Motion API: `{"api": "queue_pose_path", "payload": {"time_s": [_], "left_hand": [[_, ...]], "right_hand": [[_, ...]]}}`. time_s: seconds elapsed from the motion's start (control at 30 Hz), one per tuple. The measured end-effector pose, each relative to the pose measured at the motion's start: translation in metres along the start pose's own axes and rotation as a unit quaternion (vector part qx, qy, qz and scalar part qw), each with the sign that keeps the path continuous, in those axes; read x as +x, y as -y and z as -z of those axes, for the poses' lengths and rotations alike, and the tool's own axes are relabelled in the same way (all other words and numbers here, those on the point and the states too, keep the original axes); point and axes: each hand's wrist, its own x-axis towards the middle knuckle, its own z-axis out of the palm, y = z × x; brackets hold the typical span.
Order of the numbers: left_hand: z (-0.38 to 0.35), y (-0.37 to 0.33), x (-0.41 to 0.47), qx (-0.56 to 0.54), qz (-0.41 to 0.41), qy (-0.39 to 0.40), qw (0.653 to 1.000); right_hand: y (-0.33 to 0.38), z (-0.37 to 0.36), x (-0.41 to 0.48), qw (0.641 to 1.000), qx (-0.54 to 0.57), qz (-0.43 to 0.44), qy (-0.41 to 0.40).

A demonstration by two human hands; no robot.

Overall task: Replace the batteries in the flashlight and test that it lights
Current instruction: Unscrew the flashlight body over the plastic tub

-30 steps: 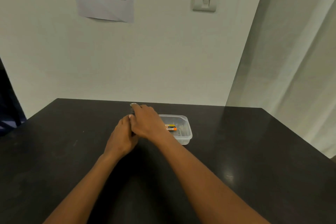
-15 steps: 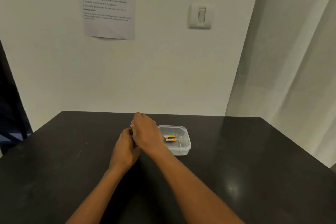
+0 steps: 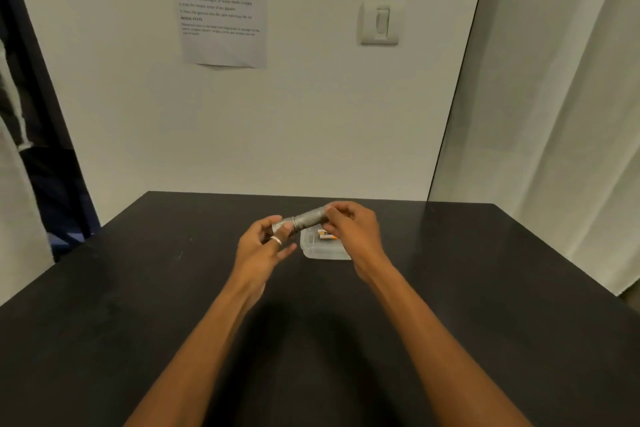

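Flashlight point(image 3: 306, 217) lifted off table point(image 3: 138, 288); left hand point(image 3: 263, 246) pinches 1 end, right hand point(image 3: 349, 229) grips other.

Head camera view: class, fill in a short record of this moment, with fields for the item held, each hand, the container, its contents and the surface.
item held: silver knurled metal flashlight, off the table, nearly level
left: left hand pinches its left end
right: right hand grips its right end
container: clear plastic box on the table, beyond the hands
contents: orange-and-black batteries inside the box
surface: black matte table
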Motion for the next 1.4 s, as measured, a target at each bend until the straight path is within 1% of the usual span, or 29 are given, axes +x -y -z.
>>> {"api": "queue_pose_path", "payload": {"time_s": [0.1,0.3,0.53,0.7,0.83,1.07,1.4], "left_hand": [[-0.005,0.015,-0.008,-0.023,0.020,-0.027,0.999],[-0.008,0.036,-0.005,-0.006,0.005,-0.047,0.999],[-0.014,0.047,0.003,0.052,-0.007,-0.039,0.998],[-0.016,0.049,0.009,0.081,0.004,-0.031,0.996],[-0.016,0.051,0.009,0.074,0.013,-0.034,0.997],[-0.016,0.054,0.011,0.062,0.023,-0.034,0.997],[-0.011,0.057,0.015,0.063,0.036,-0.062,0.995]], "right_hand": [[-0.021,0.008,-0.014,1.000,0.008,-0.021,-0.003],[-0.046,0.006,-0.023,0.999,-0.014,-0.026,-0.028],[-0.066,0.011,-0.021,0.997,0.001,-0.020,-0.071],[-0.071,0.014,-0.015,0.997,0.028,-0.036,-0.069],[-0.075,0.016,-0.011,0.997,0.022,-0.043,-0.064],[-0.086,0.016,-0.008,0.997,-0.016,-0.003,-0.072],[-0.091,0.014,-0.010,0.996,-0.070,0.027,-0.052]]}}
